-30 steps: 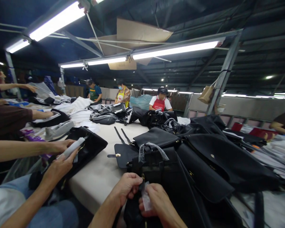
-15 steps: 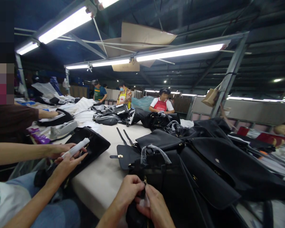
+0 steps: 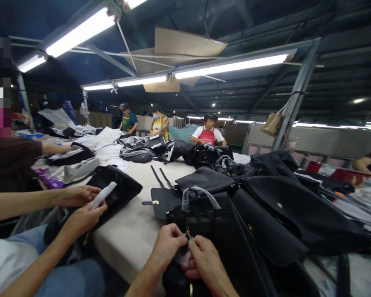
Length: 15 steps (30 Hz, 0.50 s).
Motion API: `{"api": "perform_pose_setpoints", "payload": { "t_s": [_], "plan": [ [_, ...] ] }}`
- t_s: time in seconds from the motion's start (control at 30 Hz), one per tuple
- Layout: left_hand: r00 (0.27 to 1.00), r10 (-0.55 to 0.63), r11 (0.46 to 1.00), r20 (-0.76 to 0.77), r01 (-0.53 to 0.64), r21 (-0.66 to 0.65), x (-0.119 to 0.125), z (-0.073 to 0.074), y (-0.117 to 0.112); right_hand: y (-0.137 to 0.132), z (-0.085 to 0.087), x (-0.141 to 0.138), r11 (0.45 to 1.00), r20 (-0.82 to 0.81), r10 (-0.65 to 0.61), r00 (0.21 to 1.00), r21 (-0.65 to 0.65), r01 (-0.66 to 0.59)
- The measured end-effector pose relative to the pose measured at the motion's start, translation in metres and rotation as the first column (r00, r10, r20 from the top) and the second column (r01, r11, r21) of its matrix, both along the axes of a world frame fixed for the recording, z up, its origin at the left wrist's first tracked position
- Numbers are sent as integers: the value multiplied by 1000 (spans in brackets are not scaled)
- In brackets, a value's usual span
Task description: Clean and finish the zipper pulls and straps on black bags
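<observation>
My left hand (image 3: 166,249) and my right hand (image 3: 207,260) meet at the front of a black handbag (image 3: 214,231), fingertips pinched close together. Between them is a small translucent white wrapping piece (image 3: 183,257), beside a black strap end just under a gold clasp (image 3: 187,230). My right thumb and fingers grip the wrapping's right side. On the left, the closed fingertips press at the strap end, which they partly cover. The bag's top handle (image 3: 200,190) is wrapped in clear film. A gold zip (image 3: 191,289) shows below my hands.
At left, a co-worker's hands (image 3: 83,206) hold a white roll (image 3: 104,194) over another black bag (image 3: 120,185). Black bags (image 3: 284,206) pile up on the right. The pale tabletop (image 3: 132,231) runs between. Several people stand across the table.
My right hand has shifted slightly right and down, and more of the translucent wrapping shows between my hands. The neighbouring co-worker's hands have drawn left with the white roll.
</observation>
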<state>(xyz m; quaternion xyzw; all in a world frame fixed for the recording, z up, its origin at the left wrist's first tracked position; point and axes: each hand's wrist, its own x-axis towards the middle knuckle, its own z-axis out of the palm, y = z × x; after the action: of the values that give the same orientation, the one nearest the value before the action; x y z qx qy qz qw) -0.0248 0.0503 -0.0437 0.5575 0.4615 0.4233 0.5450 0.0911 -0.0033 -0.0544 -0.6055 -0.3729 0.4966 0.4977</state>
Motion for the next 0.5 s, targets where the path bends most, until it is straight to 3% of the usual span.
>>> {"api": "perform_pose_setpoints", "payload": {
  "t_s": [0.17, 0.3, 0.5],
  "plan": [
    [1000, -1, 998, -8, 0, -59, 0, -2, -3, 4, -9, -2, 999, 58, -1, 998, 32, 0],
    [996, -67, 988, -53, 59, -142, -3, 1, -4, 5, -12, -4, 999, 75, -9, 997, 37, 6],
    [987, -138, 970, -87, 116, -212, -8, 6, 0, -1, -1, -2, 1000, 20, 11, 1000, 21, -12]
  ]
}}
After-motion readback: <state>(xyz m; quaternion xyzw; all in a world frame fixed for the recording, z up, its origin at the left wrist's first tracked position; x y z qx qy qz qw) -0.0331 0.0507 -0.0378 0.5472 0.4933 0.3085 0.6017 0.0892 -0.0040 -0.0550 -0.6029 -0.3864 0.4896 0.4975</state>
